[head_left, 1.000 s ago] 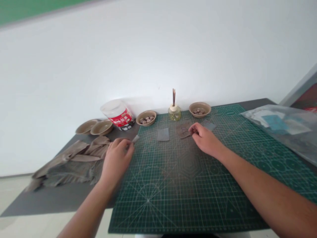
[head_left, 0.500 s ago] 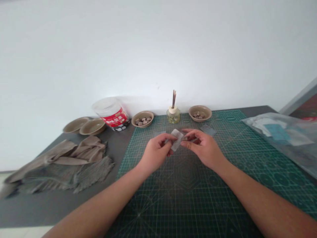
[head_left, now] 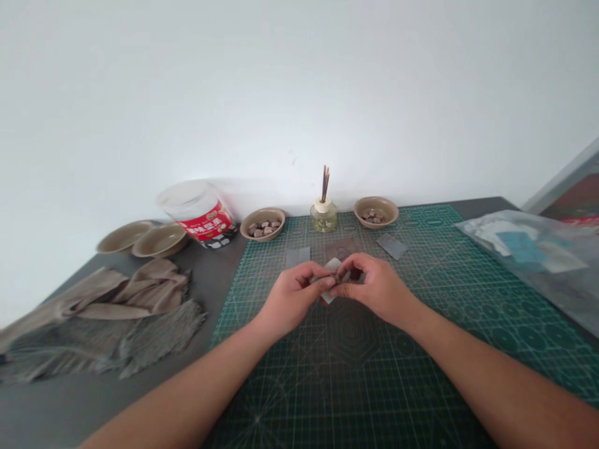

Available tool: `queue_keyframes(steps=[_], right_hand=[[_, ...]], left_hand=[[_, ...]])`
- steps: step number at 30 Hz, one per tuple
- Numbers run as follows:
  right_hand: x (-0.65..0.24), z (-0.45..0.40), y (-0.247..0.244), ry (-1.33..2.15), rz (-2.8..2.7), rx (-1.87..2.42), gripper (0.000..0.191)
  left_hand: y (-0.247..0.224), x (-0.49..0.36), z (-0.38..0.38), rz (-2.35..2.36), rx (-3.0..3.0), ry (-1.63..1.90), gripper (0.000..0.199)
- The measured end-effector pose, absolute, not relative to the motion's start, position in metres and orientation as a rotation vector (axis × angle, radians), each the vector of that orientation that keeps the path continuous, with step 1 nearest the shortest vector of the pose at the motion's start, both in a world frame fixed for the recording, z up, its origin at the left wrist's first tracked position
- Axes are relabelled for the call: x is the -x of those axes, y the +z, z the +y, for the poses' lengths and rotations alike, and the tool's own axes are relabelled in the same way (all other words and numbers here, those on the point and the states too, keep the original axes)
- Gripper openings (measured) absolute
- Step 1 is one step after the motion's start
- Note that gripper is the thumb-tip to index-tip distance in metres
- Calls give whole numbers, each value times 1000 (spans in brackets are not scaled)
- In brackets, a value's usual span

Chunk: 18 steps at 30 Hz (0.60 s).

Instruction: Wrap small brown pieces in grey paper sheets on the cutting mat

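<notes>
A small pale packet (head_left: pixel 330 298) is held up over the green cutting mat (head_left: pixel 299 386). My left hand (head_left: pixel 299 292) pinches it between thumb and fingers from the left. From the right, the fingertips of my right hand (head_left: pixel 369 282) close on the packet's upper part, and the two hands' fingertips meet there. What lies between the fingertips is too small to make out. Behind the hands, a flat clear sachet (head_left: pixel 298 256) lies on the mat at the left, another sachet (head_left: pixel 392 246) at the right, and a brownish translucent piece (head_left: pixel 340 248) between them.
Along the wall stand a bowl of stones (head_left: pixel 262 224), a reed diffuser (head_left: pixel 324 215), a second stone bowl (head_left: pixel 376 212) and a red-labelled tub (head_left: pixel 199 215). Two bowls (head_left: pixel 161 240) and crumpled cloth (head_left: pixel 140 299) lie left. A clear plastic bag (head_left: pixel 528 249) lies right.
My right hand has moved left and its fingertips have closed in against my left hand's on the packet. The sachets behind are less covered. The whole view has shifted slightly.
</notes>
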State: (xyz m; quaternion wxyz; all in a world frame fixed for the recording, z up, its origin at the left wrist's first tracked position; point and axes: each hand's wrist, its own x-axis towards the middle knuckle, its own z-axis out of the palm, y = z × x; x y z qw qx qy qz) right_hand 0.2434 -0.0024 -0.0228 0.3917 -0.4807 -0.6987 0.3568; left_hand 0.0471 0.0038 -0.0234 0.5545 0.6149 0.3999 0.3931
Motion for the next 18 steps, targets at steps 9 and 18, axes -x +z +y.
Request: queue_keyframes(steps=[9, 18], right_hand=[[-241, 0, -26, 1376, -1450, 1066, 21], [-237, -6, -27, 1712, -1068, 868, 18]], left_hand=[[-16, -37, 7, 1069, -1537, 1174, 22], [-22, -34, 12, 973, -1499, 1175, 19]])
